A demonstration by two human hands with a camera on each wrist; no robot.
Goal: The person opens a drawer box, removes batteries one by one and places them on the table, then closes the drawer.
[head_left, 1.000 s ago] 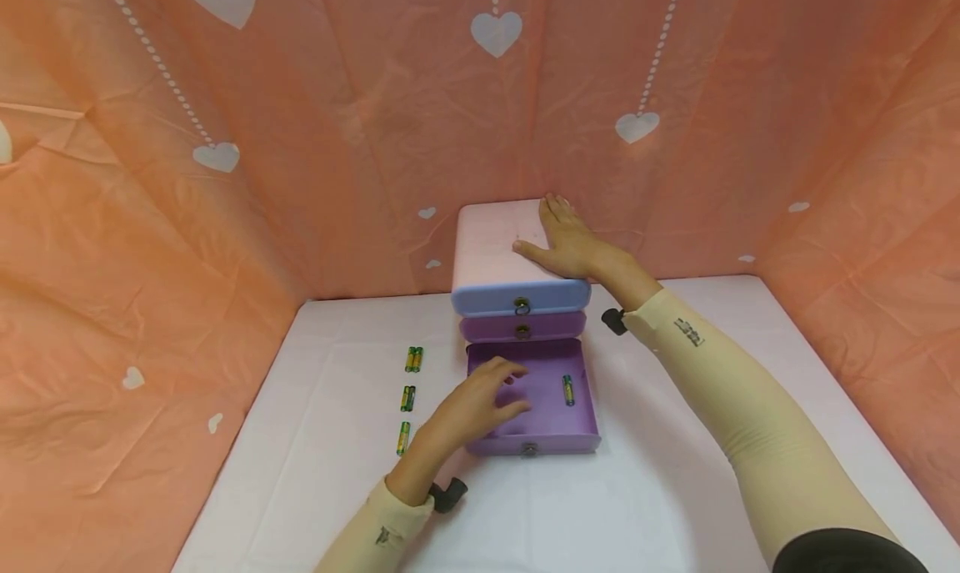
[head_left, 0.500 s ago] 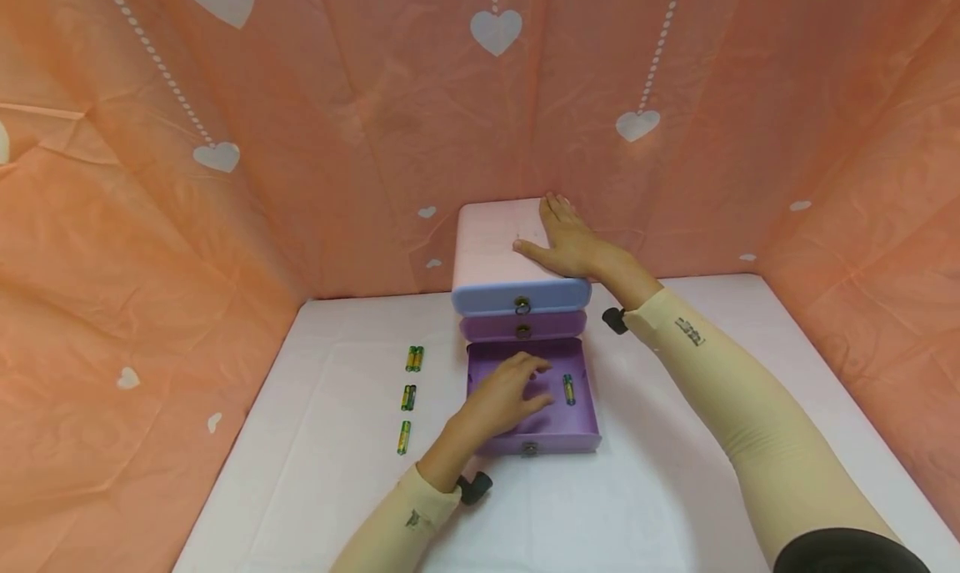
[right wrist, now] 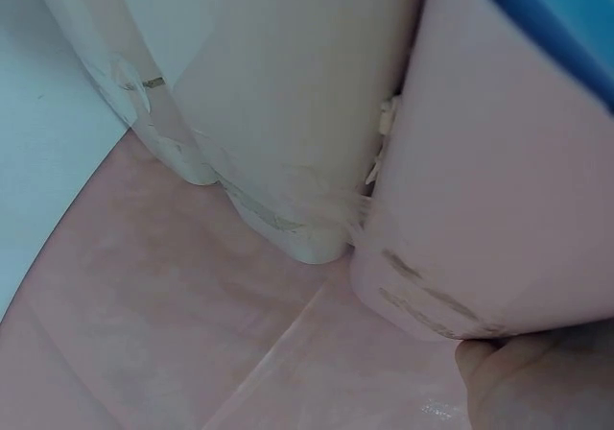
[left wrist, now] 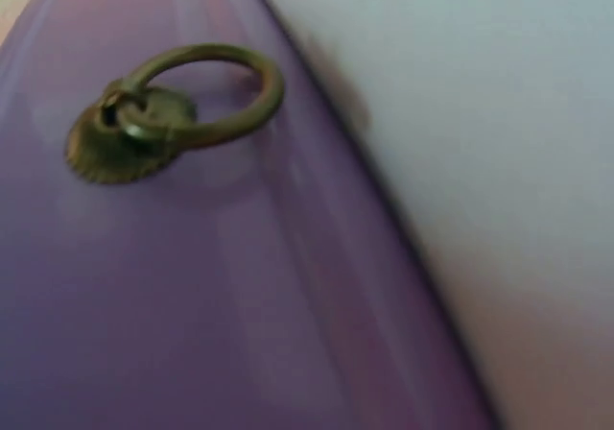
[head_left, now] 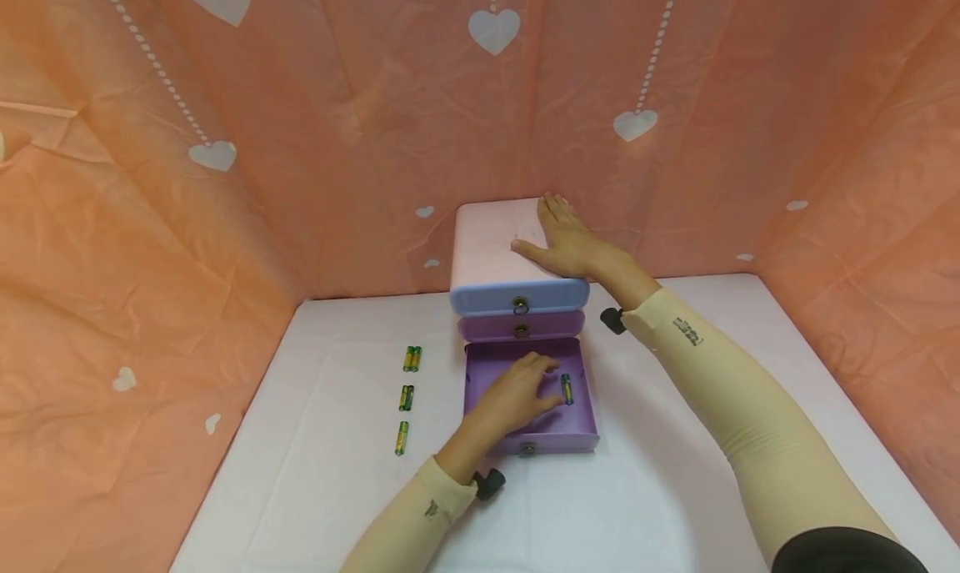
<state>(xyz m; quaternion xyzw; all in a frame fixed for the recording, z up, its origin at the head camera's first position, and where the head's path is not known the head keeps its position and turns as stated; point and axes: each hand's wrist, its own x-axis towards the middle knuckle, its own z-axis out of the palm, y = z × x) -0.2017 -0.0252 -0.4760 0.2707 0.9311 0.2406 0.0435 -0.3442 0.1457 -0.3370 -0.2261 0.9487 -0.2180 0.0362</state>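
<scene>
My left hand reaches into the pulled-out purple drawer, its thumb and fingers spread apart. Just beyond the fingertips, a green and yellow battery lies at the drawer's right side; no grip on it shows. My right hand rests flat, fingers extended, on the pink top of the drawer cabinet. The right wrist view catches part of that hand against the cabinet's pink shell. A brass ring pull on a purple drawer front fills the left wrist view, where the hand itself is out of sight.
Left of the drawer, several batteries stand in small groups on the white table: an upper pair, a middle pair and a single battery. A blue drawer and another purple drawer are closed. Orange cloth hangs behind.
My left hand has moved right across the inside of the drawer, its fingertips coming close to the battery there. The right hand has stayed in place on the cabinet top.
</scene>
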